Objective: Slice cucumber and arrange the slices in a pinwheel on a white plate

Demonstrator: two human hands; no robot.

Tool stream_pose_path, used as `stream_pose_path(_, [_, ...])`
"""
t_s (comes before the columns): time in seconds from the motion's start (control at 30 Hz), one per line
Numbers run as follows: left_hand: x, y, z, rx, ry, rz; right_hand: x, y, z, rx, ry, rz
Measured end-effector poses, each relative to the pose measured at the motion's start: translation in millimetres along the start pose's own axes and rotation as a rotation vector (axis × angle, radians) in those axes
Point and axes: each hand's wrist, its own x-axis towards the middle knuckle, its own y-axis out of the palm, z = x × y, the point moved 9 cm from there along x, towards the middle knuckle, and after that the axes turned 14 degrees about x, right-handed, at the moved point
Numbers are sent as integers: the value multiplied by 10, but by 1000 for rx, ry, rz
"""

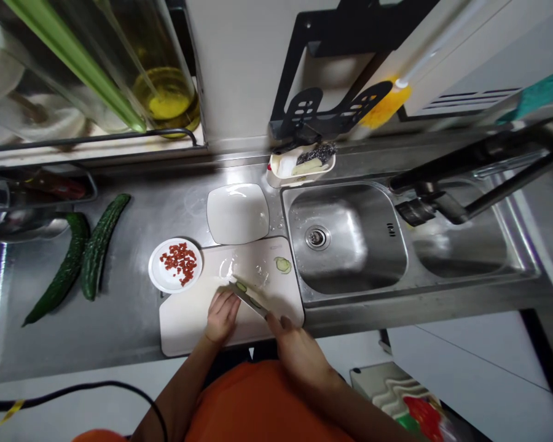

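Note:
My right hand (301, 355) is wrapped round the handle of a knife (252, 303), its blade pointing up and left over the white cutting board (184, 325). A cucumber slice (241, 286) lies against the blade near its tip. My left hand (222, 316) rests on the board just left of the blade, fingers curled and pressed together. Whatever sits under those fingers is hidden. Toward the board's upper right corner are some thin cucumber slices (282, 265). Wet patches shine on the board's upper part.
Beyond the board is a white square plate (238, 215). A round plate of chopped red pieces (156, 270) touches the board's left corner. Two whole cucumbers (96, 248) lie farther left. On the right are a steel sink (350, 245) and a dark faucet (470, 178). A sponge holder (299, 178) stands behind.

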Motion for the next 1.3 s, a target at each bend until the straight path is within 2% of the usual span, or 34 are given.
stream_pose_path(0.63, [-9,-9,24,-3,-24,-14,-6,-35,30,4,13,12])
stream_pose_path(1.3, [-30,8,-3,5,27,-7,59,-96,125,-9,-4,11])
